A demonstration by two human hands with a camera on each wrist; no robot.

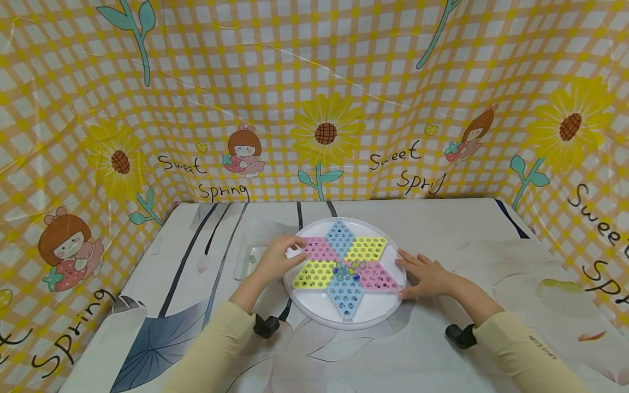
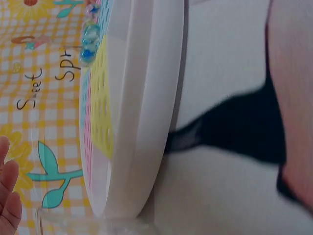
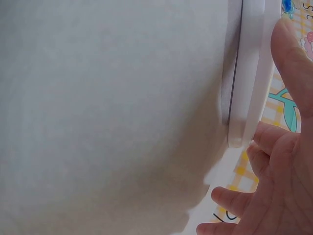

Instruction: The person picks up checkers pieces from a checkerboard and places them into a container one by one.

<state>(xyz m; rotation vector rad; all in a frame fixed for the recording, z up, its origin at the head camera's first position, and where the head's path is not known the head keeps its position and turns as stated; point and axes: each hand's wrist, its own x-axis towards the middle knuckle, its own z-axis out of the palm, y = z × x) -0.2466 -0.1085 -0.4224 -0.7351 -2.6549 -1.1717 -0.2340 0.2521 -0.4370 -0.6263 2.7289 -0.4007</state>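
A round white Chinese checkers board (image 1: 321, 303) with a pink, blue and yellow star lies on the table. Several glass marbles (image 1: 340, 271) are clustered at the star's middle; the left wrist view shows some marbles (image 2: 89, 41) standing above the surface. My left hand (image 1: 280, 256) is at the board's left rim, its thumb and forefinger apart near the pink section, with nothing seen between them. Whether it touches the board is unclear. On the opposite side, my right hand (image 1: 432, 275) rests its spread fingers against the right rim, and its thumb (image 3: 288, 41) lies along the edge.
A clear plastic container (image 1: 241, 265) with a marble (image 1: 253, 258) in it sits left of the board, partly behind my left hand. The patterned tablecloth (image 1: 196, 349) covers the table. A checked sunflower curtain (image 1: 275, 71) stands behind and at both sides.
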